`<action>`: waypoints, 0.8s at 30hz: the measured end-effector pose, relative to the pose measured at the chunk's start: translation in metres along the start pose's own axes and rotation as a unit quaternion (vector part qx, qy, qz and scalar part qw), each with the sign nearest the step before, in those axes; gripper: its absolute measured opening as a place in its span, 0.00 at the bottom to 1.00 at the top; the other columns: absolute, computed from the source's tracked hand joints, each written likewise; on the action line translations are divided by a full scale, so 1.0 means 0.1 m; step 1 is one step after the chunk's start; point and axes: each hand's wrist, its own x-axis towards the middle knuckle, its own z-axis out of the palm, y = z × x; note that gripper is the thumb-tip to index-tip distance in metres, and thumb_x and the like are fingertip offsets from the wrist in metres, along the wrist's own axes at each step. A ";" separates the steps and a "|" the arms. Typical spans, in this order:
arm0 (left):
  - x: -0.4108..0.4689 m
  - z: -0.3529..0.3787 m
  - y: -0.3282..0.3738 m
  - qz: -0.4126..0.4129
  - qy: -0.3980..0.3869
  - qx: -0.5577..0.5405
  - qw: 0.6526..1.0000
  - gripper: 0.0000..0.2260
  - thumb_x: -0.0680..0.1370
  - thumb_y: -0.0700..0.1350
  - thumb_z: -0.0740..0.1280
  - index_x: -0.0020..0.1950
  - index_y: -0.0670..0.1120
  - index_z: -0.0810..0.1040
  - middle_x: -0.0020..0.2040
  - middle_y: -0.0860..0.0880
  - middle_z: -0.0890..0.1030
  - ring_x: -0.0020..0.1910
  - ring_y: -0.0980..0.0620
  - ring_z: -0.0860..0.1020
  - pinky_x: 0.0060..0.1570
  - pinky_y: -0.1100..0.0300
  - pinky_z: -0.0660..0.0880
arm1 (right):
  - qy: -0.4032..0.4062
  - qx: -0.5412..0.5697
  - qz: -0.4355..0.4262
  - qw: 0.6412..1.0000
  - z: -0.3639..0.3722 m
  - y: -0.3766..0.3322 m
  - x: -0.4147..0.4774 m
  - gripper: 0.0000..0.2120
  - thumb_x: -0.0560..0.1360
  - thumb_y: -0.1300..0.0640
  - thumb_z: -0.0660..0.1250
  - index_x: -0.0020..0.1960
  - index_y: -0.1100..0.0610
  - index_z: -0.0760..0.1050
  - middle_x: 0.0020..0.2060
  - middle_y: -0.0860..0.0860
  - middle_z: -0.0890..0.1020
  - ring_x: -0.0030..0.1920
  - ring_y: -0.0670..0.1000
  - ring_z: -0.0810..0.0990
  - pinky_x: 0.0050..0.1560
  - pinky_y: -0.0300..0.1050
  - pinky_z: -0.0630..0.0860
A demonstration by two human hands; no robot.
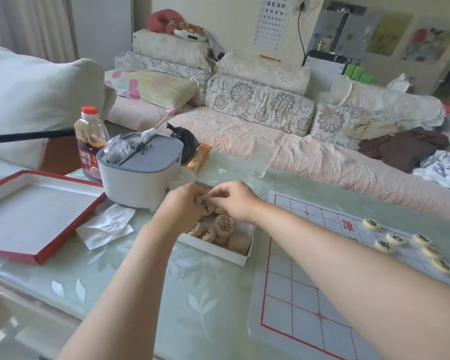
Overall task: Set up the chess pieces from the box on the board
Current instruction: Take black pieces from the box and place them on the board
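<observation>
Six pieces (383, 246) on board (296, 281); box (218, 252): perhaps six.

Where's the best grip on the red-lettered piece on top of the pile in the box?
Pinch the red-lettered piece by its rim, on opposite edges, coming down from above. It is a flat disc lying tilted on top of other pieces, so its edge looks exposed, while the box walls would likely block a sideways reach.

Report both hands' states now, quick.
Left hand: fingers curled round a round tan wooden chess piece with a black character.
Right hand: fingers curled onto that same piece; a firm grip cannot be told.
</observation>
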 end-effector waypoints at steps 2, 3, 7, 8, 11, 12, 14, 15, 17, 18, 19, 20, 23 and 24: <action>0.00 -0.03 0.01 -0.013 0.020 -0.014 1.000 0.13 0.75 0.41 0.65 0.60 0.49 0.77 0.52 0.49 0.78 0.48 0.49 0.73 0.45 0.61 0.67 | -0.002 -0.009 -0.007 1.000 -0.04 0.00 -0.04 0.05 0.75 0.59 0.73 0.49 0.52 0.83 0.46 0.49 0.86 0.46 0.47 0.83 0.58 0.48 0.79; 0.01 -0.04 0.00 -0.021 0.026 -0.013 0.999 0.14 0.75 0.41 0.64 0.60 0.49 0.77 0.53 0.49 0.78 0.50 0.49 0.73 0.46 0.61 0.68 | -0.006 -0.037 -0.012 0.999 -0.06 0.00 -0.07 0.07 0.75 0.60 0.72 0.52 0.52 0.83 0.47 0.48 0.85 0.50 0.47 0.82 0.59 0.46 0.78; 0.01 -0.09 -0.07 -0.041 0.028 -0.009 0.999 0.15 0.75 0.39 0.64 0.60 0.49 0.77 0.56 0.48 0.78 0.48 0.51 0.71 0.45 0.60 0.68 | -0.096 -0.228 -0.020 0.969 -0.13 0.03 -0.30 0.19 0.73 0.48 0.71 0.63 0.45 0.79 0.60 0.42 0.81 0.61 0.45 0.78 0.63 0.43 0.74; 0.01 -0.10 -0.08 -0.041 0.027 -0.005 0.999 0.15 0.75 0.38 0.63 0.60 0.49 0.77 0.56 0.48 0.78 0.48 0.51 0.71 0.45 0.60 0.68 | -0.114 -0.274 -0.027 0.955 -0.13 0.05 -0.33 0.20 0.73 0.45 0.70 0.65 0.44 0.78 0.63 0.41 0.79 0.63 0.46 0.76 0.64 0.43 0.73; -0.01 -0.12 -0.10 -0.042 0.025 0.003 0.999 0.15 0.75 0.38 0.63 0.60 0.49 0.77 0.56 0.48 0.78 0.48 0.50 0.71 0.46 0.60 0.69 | -0.102 -0.336 -0.040 0.935 -0.13 0.11 -0.36 0.18 0.76 0.44 0.65 0.65 0.43 0.76 0.64 0.44 0.78 0.65 0.50 0.74 0.62 0.44 0.72; -0.02 -0.11 -0.10 -0.043 0.022 0.006 0.999 0.16 0.75 0.38 0.62 0.60 0.49 0.77 0.56 0.48 0.78 0.49 0.50 0.72 0.46 0.60 0.69 | -0.088 -0.344 -0.031 0.934 -0.13 0.13 -0.36 0.17 0.77 0.43 0.64 0.65 0.43 0.76 0.63 0.46 0.78 0.65 0.52 0.74 0.61 0.45 0.72; -0.02 -0.11 -0.11 -0.048 0.018 0.012 0.999 0.17 0.75 0.37 0.62 0.62 0.49 0.77 0.58 0.48 0.78 0.52 0.49 0.74 0.46 0.60 0.70 | -0.074 -0.354 -0.006 0.932 -0.14 0.15 -0.34 0.18 0.78 0.43 0.62 0.65 0.45 0.74 0.63 0.49 0.77 0.65 0.54 0.74 0.60 0.47 0.72; -0.01 -0.10 -0.11 -0.051 0.019 0.014 0.998 0.17 0.75 0.37 0.62 0.62 0.49 0.76 0.58 0.48 0.78 0.52 0.49 0.74 0.46 0.60 0.71 | -0.077 -0.357 0.003 0.931 -0.15 0.16 -0.34 0.17 0.78 0.43 0.61 0.66 0.45 0.73 0.63 0.50 0.76 0.66 0.55 0.73 0.61 0.47 0.71; 0.00 -0.09 -0.10 -0.054 0.025 0.015 0.998 0.17 0.76 0.36 0.61 0.61 0.49 0.77 0.57 0.48 0.78 0.49 0.50 0.72 0.45 0.59 0.70 | -0.093 -0.362 0.009 0.927 -0.14 0.14 -0.34 0.16 0.78 0.46 0.60 0.65 0.41 0.74 0.63 0.51 0.74 0.67 0.56 0.71 0.61 0.47 0.69; 0.01 -0.09 -0.10 -0.054 0.028 0.016 0.998 0.17 0.75 0.36 0.61 0.61 0.49 0.77 0.56 0.48 0.78 0.48 0.50 0.71 0.45 0.59 0.70 | -0.103 -0.368 0.007 0.924 -0.13 0.12 -0.35 0.17 0.77 0.47 0.59 0.65 0.39 0.74 0.63 0.52 0.72 0.67 0.56 0.70 0.62 0.47 0.67; 0.02 -0.09 -0.10 -0.053 0.032 0.018 0.998 0.17 0.75 0.36 0.61 0.61 0.49 0.77 0.56 0.48 0.78 0.48 0.50 0.71 0.45 0.59 0.69 | -0.113 -0.377 0.004 0.919 -0.12 0.09 -0.37 0.18 0.76 0.46 0.60 0.66 0.38 0.73 0.63 0.52 0.71 0.68 0.57 0.69 0.64 0.48 0.66; 0.03 -0.08 -0.10 -0.051 0.034 0.019 0.998 0.17 0.75 0.36 0.61 0.61 0.49 0.77 0.56 0.48 0.78 0.48 0.50 0.71 0.45 0.59 0.69 | -0.120 -0.385 -0.002 0.915 -0.11 0.06 -0.39 0.20 0.74 0.45 0.61 0.66 0.37 0.72 0.64 0.52 0.70 0.69 0.57 0.67 0.66 0.49 0.64; 0.04 -0.05 -0.09 -0.052 0.027 0.018 0.998 0.18 0.75 0.36 0.61 0.62 0.50 0.77 0.58 0.48 0.77 0.52 0.48 0.74 0.45 0.59 0.69 | -0.131 -0.400 -0.020 0.907 -0.06 0.04 -0.40 0.21 0.71 0.42 0.65 0.65 0.36 0.73 0.64 0.51 0.68 0.69 0.55 0.63 0.70 0.51 0.60; 0.04 -0.03 -0.08 -0.051 0.024 0.018 0.998 0.18 0.75 0.36 0.61 0.63 0.50 0.76 0.59 0.48 0.77 0.54 0.48 0.74 0.45 0.59 0.70 | -0.130 -0.406 -0.026 0.904 -0.05 0.05 -0.40 0.21 0.71 0.41 0.66 0.64 0.37 0.74 0.64 0.50 0.68 0.68 0.55 0.62 0.71 0.51 0.59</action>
